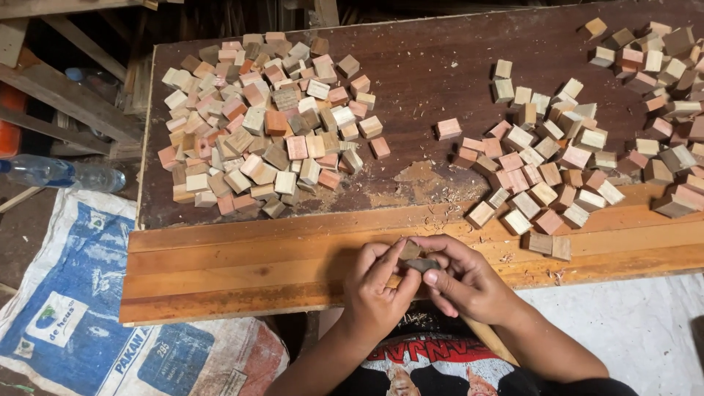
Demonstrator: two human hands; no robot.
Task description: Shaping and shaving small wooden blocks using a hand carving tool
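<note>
My left hand [378, 290] and my right hand [462, 279] meet over the front edge of the orange wooden planks [235, 264]. Between their fingertips sits a small wooden block [409, 251], pinched by my left hand. My right hand grips a small dark tool [422, 265] pressed against that block; what kind of tool it is cannot be told. A big heap of small wooden blocks [264, 121] lies at the far left of the dark board [425, 73]. Another spread of blocks [543, 158] lies to the right.
More blocks [664, 81] pile at the far right edge. Sawdust and shavings [425, 183] lie on the board's middle. A plastic water bottle [62, 174] and a printed sack [81, 308] lie on the floor at the left. White cloth [631, 323] covers the right.
</note>
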